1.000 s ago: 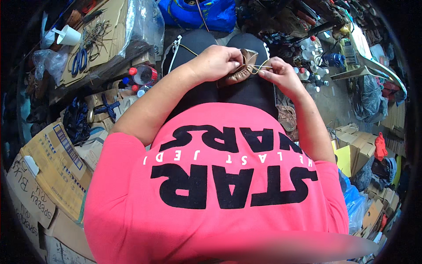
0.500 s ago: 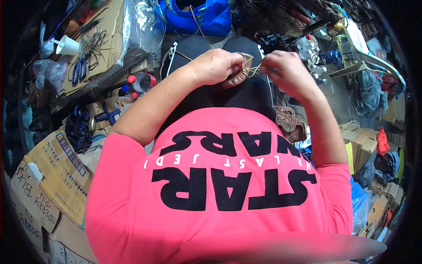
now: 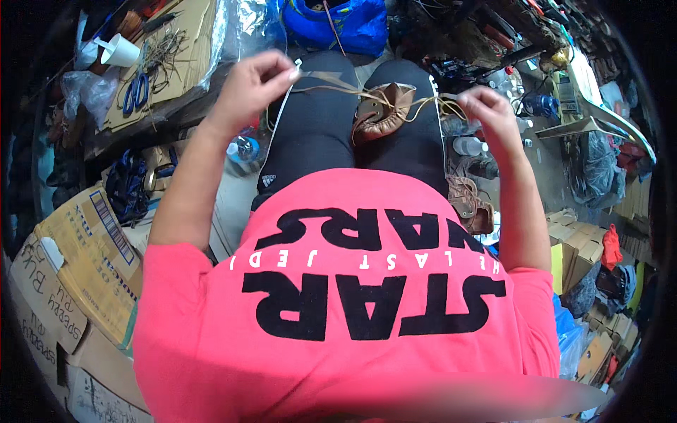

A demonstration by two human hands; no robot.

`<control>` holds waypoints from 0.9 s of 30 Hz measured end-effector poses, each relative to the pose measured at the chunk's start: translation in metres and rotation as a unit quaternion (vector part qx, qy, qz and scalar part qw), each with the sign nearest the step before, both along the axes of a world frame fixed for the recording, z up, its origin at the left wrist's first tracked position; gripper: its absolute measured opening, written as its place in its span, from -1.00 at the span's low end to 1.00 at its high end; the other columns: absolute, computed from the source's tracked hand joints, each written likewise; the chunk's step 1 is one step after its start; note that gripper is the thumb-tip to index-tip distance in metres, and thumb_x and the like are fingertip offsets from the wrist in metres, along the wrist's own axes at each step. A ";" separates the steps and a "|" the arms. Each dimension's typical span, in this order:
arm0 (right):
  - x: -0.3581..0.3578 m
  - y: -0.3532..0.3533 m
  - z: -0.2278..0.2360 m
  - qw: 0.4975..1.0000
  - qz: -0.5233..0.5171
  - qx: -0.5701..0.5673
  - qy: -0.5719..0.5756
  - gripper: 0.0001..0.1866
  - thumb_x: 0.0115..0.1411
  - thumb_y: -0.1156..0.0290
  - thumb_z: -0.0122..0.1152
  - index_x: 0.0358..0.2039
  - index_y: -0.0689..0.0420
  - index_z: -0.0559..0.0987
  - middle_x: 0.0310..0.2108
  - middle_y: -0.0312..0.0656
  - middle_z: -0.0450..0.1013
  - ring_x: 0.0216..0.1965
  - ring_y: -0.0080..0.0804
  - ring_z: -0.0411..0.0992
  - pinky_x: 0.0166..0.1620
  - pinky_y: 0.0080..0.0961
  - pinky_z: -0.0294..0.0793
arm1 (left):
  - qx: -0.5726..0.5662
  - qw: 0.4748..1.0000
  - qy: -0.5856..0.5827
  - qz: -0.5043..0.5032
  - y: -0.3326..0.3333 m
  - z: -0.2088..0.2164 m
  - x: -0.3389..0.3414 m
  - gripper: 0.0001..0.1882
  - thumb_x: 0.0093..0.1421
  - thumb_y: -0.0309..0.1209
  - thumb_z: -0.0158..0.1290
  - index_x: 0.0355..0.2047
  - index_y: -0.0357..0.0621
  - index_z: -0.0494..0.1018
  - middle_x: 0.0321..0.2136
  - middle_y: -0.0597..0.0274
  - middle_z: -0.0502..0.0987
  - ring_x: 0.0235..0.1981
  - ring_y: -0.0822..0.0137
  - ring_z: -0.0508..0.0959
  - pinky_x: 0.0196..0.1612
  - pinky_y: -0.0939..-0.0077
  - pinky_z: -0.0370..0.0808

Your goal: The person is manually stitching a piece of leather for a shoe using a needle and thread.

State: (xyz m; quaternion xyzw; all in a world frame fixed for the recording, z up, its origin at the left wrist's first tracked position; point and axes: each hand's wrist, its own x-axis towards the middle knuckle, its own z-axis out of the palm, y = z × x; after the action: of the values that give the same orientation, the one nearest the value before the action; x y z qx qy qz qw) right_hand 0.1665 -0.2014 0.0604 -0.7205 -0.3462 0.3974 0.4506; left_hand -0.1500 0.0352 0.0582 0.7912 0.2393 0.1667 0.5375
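A brown leather shoe upper (image 3: 383, 121) with stitched gathers rests on my black-trousered thighs. Thin tan lace (image 3: 422, 103) runs through it and stretches out to both sides. My left hand (image 3: 255, 92) is raised above the left thigh, thumb and fingertips pinched on one stretch of the lace. On the other side my right hand (image 3: 491, 118) grips the lace beyond the right thigh, with a loose loop by its fingers. Neither hand touches the leather.
Blue-handled scissors (image 3: 135, 94), a white cup (image 3: 118, 51) and a bundle of cords lie on cardboard at far left. A blue bag (image 3: 338, 28) stands beyond my knees. Plastic bottles (image 3: 469, 146) and another brown leather piece (image 3: 469, 206) are at my right.
My hands have moved apart, the left going out to the left and the right outward. The left hand has come off the shoe upper, and the lace now spans between the hands.
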 end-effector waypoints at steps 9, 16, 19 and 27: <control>-0.073 0.034 0.000 0.963 0.193 0.155 0.110 -0.74 0.36 0.25 0.06 -0.30 0.21 0.49 -0.37 -0.25 0.46 -0.34 -0.52 0.41 -0.22 -0.55 0.41 | -0.344 0.892 -0.042 -0.290 -0.074 0.021 0.055 -0.71 0.32 -0.22 0.02 -0.34 -0.24 0.45 -0.45 0.18 0.53 -0.36 0.27 0.56 -0.27 0.41 0.49; 0.111 -0.145 -0.057 0.937 0.042 -0.119 -0.324 -0.68 0.22 0.33 0.20 -0.01 0.10 0.56 -0.15 -0.13 0.57 -0.17 -0.43 0.51 -0.07 -0.53 0.44 | 0.318 0.929 0.123 0.146 0.123 0.024 -0.127 -0.79 0.15 -0.34 0.13 -0.24 -0.16 0.59 -0.31 0.10 0.59 -0.26 0.23 0.59 -0.14 0.44 0.48; 0.191 -0.274 -0.043 0.844 -0.165 -0.349 -0.371 -0.65 0.23 0.18 0.15 -0.04 0.04 0.58 -0.10 -0.08 0.56 -0.08 -0.31 0.52 -0.01 -0.43 0.43 | 0.426 0.684 0.425 0.412 0.191 0.105 -0.236 -0.56 0.14 0.01 0.10 -0.10 0.03 0.59 -0.11 0.08 0.60 -0.07 0.12 0.58 0.00 0.31 0.45; 0.126 -0.175 -0.085 0.957 0.042 -0.200 -0.206 -0.46 0.19 0.27 0.22 0.21 -0.11 0.41 0.03 -0.03 0.49 0.01 -0.23 0.47 0.05 -0.36 0.40 | 0.344 0.931 0.037 0.115 0.064 -0.019 -0.056 -0.54 0.11 -0.40 0.18 0.06 -0.10 0.49 -0.07 0.17 0.56 -0.11 0.35 0.54 0.02 0.48 0.43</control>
State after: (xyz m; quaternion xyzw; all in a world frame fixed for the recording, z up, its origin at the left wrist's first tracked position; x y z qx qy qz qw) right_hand 0.2921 -0.3765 -0.0245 -0.8470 -0.3749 0.3197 0.1995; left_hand -0.2058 0.0994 0.0397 0.9004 0.2759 0.2701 0.2006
